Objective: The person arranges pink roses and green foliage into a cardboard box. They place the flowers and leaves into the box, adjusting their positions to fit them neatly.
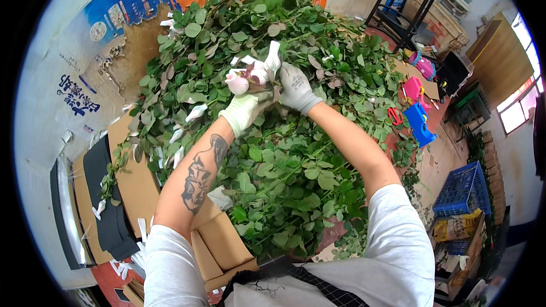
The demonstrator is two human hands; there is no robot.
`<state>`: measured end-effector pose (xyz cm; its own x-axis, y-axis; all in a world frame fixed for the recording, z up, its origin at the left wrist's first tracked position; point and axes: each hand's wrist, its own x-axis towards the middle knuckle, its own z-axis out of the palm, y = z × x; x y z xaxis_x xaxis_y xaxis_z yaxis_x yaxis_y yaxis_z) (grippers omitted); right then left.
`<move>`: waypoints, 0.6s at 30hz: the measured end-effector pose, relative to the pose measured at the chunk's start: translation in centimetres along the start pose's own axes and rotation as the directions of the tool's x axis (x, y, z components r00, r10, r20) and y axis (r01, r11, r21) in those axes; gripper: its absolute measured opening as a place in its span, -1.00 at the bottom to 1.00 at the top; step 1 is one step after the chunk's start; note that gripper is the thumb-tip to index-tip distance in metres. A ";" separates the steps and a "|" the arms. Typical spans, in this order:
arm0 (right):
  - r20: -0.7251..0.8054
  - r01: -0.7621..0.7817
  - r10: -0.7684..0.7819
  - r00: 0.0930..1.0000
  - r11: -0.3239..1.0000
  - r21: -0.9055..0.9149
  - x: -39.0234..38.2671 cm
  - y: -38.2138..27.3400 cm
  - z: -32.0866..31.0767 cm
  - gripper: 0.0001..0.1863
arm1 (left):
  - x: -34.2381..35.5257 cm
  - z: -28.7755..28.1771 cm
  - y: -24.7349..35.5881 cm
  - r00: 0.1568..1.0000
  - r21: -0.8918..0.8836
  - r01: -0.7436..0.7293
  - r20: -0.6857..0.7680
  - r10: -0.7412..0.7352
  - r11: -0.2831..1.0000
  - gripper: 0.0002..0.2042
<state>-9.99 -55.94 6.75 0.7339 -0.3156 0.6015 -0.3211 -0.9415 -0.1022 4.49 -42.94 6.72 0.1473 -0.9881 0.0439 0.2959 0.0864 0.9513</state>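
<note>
While forearms [200, 173] slant inward, the left hand [248, 110] clasps flowers [238, 83], fingers closed.
Just beside it, the right hand: fingers curled, hold unclear [298, 87].

Room overhead, dense leafy stems [310, 173] all round

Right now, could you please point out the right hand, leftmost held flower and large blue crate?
Right hand [297, 88]: head view, back of the glove.
Leftmost held flower [237, 83]: head view, bloom's middle.
Large blue crate [461, 207]: head view, lattice wall.

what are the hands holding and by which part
Pink netted flowers, held just below the heads by the left hand; unclear for the right hand.
</note>
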 end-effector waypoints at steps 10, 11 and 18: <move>-0.375 -0.034 0.065 0.925 0.995 0.089 3.0 4.1 -5.2 -0.74 | -2.9 -3.1 0.1 0.901 0.987 0.009 0.063 0.429 -0.162 -0.11; -0.405 -0.053 0.081 0.911 0.995 0.079 2.6 5.5 -6.3 -0.74 | -3.4 -3.5 -0.7 0.948 0.972 0.164 -0.108 0.298 -0.170 -0.04; -0.544 -0.569 0.474 0.693 0.823 -0.008 0.7 14.9 -20.1 -0.56 | -3.7 -8.5 -2.7 0.971 0.854 0.235 -0.191 0.140 -0.464 -0.22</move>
<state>-26.29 -67.85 21.63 0.0308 -0.6002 0.7992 -0.6860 -0.5942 -0.4198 11.15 -38.49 1.37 0.3652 -0.9235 0.1176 -0.9087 -0.3811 -0.1702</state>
